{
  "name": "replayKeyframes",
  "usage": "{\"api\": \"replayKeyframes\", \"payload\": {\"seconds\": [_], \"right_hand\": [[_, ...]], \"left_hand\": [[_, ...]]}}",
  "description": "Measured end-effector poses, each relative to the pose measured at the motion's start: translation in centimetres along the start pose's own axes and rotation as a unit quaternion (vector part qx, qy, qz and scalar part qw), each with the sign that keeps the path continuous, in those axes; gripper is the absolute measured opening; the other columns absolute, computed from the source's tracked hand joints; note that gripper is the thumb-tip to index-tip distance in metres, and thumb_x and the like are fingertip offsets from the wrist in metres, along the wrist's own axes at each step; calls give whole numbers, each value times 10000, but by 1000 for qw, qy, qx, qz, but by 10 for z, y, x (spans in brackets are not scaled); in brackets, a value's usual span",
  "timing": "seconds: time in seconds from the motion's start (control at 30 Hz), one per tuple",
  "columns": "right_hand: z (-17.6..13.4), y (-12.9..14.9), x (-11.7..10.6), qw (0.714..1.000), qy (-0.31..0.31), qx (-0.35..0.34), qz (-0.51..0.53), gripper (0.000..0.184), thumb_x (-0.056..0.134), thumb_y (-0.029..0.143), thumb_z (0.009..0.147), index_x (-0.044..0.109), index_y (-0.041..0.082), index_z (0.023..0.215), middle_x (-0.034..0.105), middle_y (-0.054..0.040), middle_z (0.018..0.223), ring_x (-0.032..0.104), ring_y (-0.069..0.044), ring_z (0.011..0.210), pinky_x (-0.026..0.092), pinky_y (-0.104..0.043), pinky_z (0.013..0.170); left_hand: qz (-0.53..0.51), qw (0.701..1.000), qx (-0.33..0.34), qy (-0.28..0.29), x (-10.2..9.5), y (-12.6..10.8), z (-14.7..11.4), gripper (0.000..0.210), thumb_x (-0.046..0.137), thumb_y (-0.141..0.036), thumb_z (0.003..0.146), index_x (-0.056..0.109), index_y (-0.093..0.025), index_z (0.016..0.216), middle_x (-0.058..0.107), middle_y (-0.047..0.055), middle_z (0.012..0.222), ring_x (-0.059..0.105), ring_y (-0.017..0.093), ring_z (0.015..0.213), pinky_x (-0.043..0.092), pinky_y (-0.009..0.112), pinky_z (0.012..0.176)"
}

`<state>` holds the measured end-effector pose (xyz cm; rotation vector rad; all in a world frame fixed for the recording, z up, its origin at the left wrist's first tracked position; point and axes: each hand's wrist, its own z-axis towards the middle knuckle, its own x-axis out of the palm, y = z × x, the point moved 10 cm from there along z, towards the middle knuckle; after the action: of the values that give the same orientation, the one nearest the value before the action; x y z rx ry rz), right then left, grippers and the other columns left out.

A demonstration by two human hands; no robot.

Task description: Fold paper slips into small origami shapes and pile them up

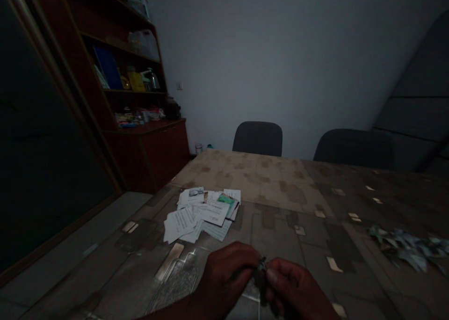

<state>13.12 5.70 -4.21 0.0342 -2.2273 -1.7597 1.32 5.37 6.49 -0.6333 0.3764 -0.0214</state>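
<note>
Above the near part of the table, my left hand (229,277) and my right hand (294,282) meet from either side. Both sets of fingertips are closed on a small, narrow, dark folded piece (260,278), which looks like paper. The dim light hides its exact shape. Beyond my left hand lies a loose, overlapping pile of printed cards (212,212), mostly white, one with a green picture. Far to the right sits a heap of small pointed folded-paper pieces (409,247), apart from my hands.
A patterned cloth or cover lies over the table (252,175). Behind it stand two dark chairs, one near the middle (257,137) and another to the right (352,147). A reddish-brown shelf cabinet (161,144) holding bottles and boxes stands at the left wall.
</note>
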Motion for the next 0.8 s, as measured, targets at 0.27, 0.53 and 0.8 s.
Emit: {"api": "replayKeyframes", "payload": {"seconds": [0.27, 0.53, 0.8], "right_hand": [[1, 0, -2, 1000, -5, -11, 8, 518, 749, 638, 673, 601, 142, 691, 581, 24, 545, 401, -46, 407, 261, -191, 454], [-3, 4, -8, 998, -57, -15, -13, 539, 759, 660, 638, 620, 143, 695, 548, 37, 507, 384, -57, 417, 267, -200, 462], [0, 0, -11, 998, -53, -21, 2, 523, 778, 640, 626, 643, 139, 690, 561, 34, 503, 387, -47, 399, 266, -185, 445]], "left_hand": [[2, 1000, -19, -19, -2, 3, 1, 168, 600, -25, 823, 678, -171, 856, 722, 65, 819, 695, 147, 754, 559, 216, 684], [-2, 1000, -30, -7, -1, 7, -2, 216, 602, -1, 813, 679, -180, 904, 720, 62, 851, 689, 158, 803, 550, 232, 723], [5, 999, -40, -6, 3, 9, -4, 171, 655, -20, 793, 685, -167, 874, 723, 60, 811, 688, 154, 761, 550, 227, 702]]}}
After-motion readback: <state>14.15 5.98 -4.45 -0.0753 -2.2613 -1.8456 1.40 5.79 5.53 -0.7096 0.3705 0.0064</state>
